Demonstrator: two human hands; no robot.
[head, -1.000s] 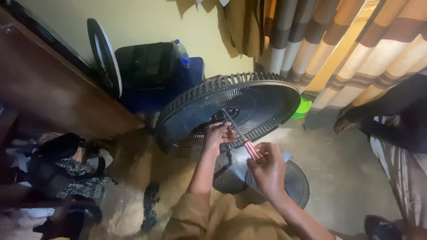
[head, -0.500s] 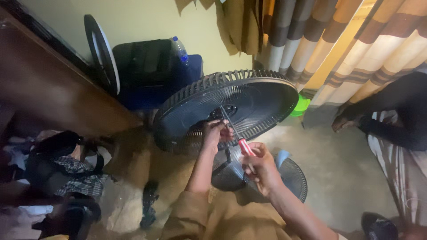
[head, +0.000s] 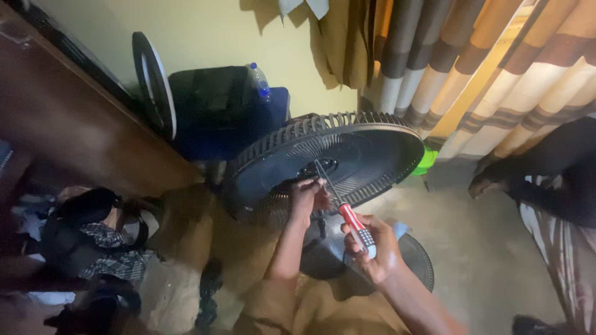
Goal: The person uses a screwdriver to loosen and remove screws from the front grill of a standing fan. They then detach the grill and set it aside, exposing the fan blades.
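A dark round fan grille (head: 366, 142) lies tilted in front of me, with the fan's round base (head: 413, 260) on the floor below it. My right hand (head: 375, 248) grips the red and white handle of a screwdriver (head: 354, 224), whose thin shaft runs up and left into the grille's centre hub (head: 316, 169). My left hand (head: 308, 197) rests on the inner grille just below the hub, fingers curled beside the screwdriver shaft; what it pinches is too small to tell.
A dark blue box (head: 226, 105) with a plastic bottle (head: 259, 80) stands against the yellow wall. A round dark disc with a white rim (head: 154, 84) leans by a brown cabinet (head: 68, 124). Bags (head: 87, 236) lie left. Striped curtains (head: 496, 68) and another person's leg (head: 546, 180) are right.
My right hand has slid down and right along the screwdriver, pulling the handle back from the grille. The left hand stays near the hub.
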